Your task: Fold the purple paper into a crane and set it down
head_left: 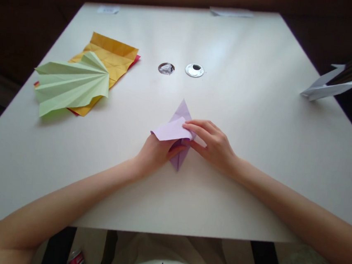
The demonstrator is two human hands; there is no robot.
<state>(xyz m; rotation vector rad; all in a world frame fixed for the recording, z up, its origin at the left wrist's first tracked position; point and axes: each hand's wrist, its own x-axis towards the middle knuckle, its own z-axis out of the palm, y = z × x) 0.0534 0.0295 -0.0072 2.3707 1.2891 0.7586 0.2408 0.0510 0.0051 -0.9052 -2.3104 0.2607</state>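
Observation:
A folded sheet of purple origami paper lies near the middle of the white table, its outline a narrow diamond pointing away from and toward me. One flap is lifted and leans over to the left. My left hand is partly under that flap, its thumb on the lower part of the diamond and its other fingers hidden by the paper. With my right hand I pinch the flap's right side between thumb and fingers.
Creased sheets, pale green over orange with red edges below, lie at the left. Two round holes are in the tabletop. A white folded-paper figure stands by the right edge. White paper pieces lie along the far edge.

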